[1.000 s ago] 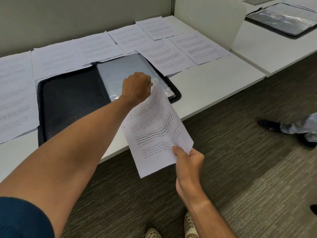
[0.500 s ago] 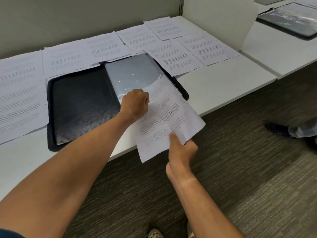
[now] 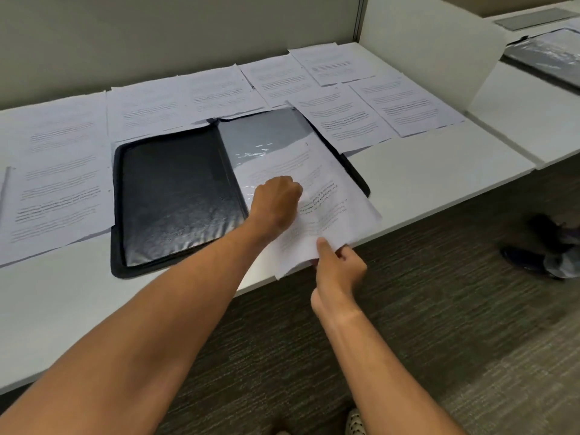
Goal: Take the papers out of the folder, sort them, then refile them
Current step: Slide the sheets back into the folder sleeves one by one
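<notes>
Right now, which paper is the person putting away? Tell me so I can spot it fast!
Find the open black zip folder on the long white table. Over its shiny right half lies one white printed sheet, its near corner sticking out past the table edge. It is the only paper that both hands, left and right, are holding.

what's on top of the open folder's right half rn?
A printed sheet lies slanted over the folder's clear sleeve, near corner overhanging the table edge. Left hand grips it mid-page, right hand pinches the corner. Sleeve contents under the sheet are hidden.
</notes>
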Demonstrator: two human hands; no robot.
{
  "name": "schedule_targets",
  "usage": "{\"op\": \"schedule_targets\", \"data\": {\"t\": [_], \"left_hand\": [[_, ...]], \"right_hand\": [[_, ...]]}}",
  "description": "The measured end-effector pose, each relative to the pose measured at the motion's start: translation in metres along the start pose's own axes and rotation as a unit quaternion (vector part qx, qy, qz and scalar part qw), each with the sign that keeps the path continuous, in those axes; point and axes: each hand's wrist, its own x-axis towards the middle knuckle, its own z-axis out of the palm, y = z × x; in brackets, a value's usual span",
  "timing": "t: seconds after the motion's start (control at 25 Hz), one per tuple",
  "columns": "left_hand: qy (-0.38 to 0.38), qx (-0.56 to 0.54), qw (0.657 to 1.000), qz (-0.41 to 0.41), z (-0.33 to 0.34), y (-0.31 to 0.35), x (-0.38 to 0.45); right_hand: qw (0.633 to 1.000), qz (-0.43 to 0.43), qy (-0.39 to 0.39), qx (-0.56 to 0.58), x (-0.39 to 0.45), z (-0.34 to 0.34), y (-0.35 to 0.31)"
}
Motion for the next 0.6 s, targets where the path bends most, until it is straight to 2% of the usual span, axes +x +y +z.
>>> {"op": "schedule_targets", "data": {"t": [0.16,0.36,0.6], "left_hand": [[0.000,0.000,1.000,-0.007,-0.001,-0.002,0.001],[-0.014,0.006,1.000,-0.016,0.000,-0.006,0.003],[-0.039,0.012,0.999,-0.020,-0.009,-0.005,0.009]], "right_hand": [[1.000,0.008,-0.013,-0.009,0.023,0.032,-0.008],[0.997,0.002,0.005,-0.072,0.035,0.027,-0.002],[0.998,0.036,-0.033,-0.035,0.053,0.069,-0.016]]}}
